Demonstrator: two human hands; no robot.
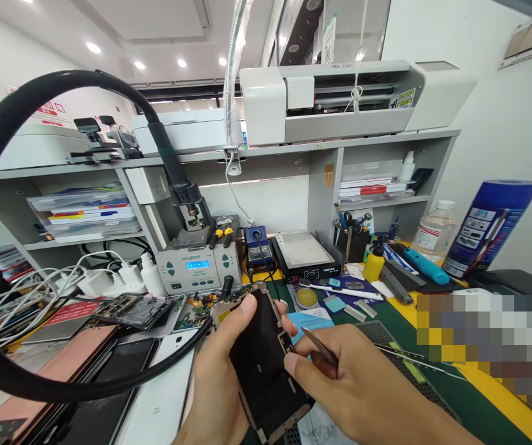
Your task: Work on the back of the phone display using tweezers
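One black panel (259,352) is tilted above the green mat (484,405) in the head view, gripped by the left hand (222,358), thumb across its upper end. The right hand (354,374) pinches a pointed tool (320,346), thumb at the panel's right edge; behind stands a grey station (192,281).

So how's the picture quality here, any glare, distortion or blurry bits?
In the head view, ceiling lights glare white; the blue can at right looks leaning and stretched, probably wide-angle distortion; a patch below it is pixelated; the held black panel looks fairly sharp.
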